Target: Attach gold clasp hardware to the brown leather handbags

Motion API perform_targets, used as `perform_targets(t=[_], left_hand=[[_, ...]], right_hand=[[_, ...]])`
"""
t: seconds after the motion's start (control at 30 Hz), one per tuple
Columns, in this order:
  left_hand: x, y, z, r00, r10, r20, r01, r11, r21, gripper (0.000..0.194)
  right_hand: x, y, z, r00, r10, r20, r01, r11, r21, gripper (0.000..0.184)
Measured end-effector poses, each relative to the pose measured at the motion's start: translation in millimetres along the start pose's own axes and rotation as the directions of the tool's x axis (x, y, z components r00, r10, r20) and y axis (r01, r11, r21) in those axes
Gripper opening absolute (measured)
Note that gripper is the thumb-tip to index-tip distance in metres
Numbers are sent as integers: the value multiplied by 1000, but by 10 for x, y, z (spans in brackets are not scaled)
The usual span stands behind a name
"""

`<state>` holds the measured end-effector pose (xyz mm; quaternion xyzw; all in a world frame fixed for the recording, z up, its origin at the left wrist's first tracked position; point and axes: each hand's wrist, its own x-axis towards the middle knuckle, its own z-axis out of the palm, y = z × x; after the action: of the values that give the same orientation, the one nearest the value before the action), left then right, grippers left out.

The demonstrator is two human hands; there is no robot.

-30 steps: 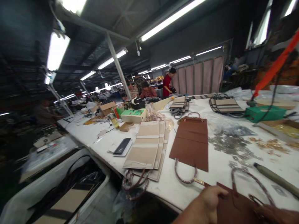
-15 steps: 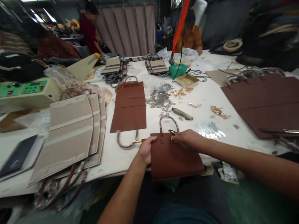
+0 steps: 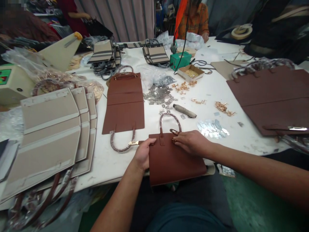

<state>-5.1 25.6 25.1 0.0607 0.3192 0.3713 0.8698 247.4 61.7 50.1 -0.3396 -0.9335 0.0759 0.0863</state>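
A brown leather handbag panel (image 3: pixel 177 161) hangs over the table's front edge, its film-wrapped handle (image 3: pixel 170 116) standing up at the top. My left hand (image 3: pixel 143 154) is closed on the panel's left edge, thumb on the front face. From that side a brown strap with a gold metal plate (image 3: pixel 133 143) sticks out to the left. My right hand (image 3: pixel 190 141) rests at the upper right of the panel, fingers closed round a strap with a gold plate (image 3: pixel 173 131) at its end. Its fingertips partly hide a second bit of gold metal.
Another brown panel with handles (image 3: pixel 125 103) lies behind on the left, beside stacked beige-lined panels (image 3: pixel 51 122). Small metal plates (image 3: pixel 159 95), gold fittings (image 3: pixel 223 108) and a wrapped tool (image 3: pixel 184 111) lie ahead. More brown panels (image 3: pixel 277 100) are at right. A person (image 3: pixel 196 22) sits across.
The view has tilted down and shifted right, so things appear further left and higher. Both hands keep their hold on the panel and strap, with little visible movement.
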Motion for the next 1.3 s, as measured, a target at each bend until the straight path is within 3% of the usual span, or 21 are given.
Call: perform_targets(t=[0.17,0.3,0.5,0.8,1.1,1.3], left_hand=[[-19,10,-39,1000,-14,26,15,999,-40,41],[-10,28,-61,999,-34,30,35,998,-49,40],[24,51,-53,1000,-10,-28,9,999,-44,39],[42,63,-36,997,-37,-69,33,998,-62,40],[47,46,-24,997,-34,-69,31,999,-40,43],[62,47,-22,996,-33,-79,31,999,-31,45]], right_hand=[[-78,41,18,985,-51,-164,75,987,144,24],[-143,16,16,960,-32,-277,81,983,165,22],[-136,11,23,951,11,-309,52,980,194,20],[-99,73,40,968,35,-249,19,977,213,21],[-1,116,-107,999,-30,-28,34,987,156,23],[70,37,-155,998,5,55,-8,998,65,23]])
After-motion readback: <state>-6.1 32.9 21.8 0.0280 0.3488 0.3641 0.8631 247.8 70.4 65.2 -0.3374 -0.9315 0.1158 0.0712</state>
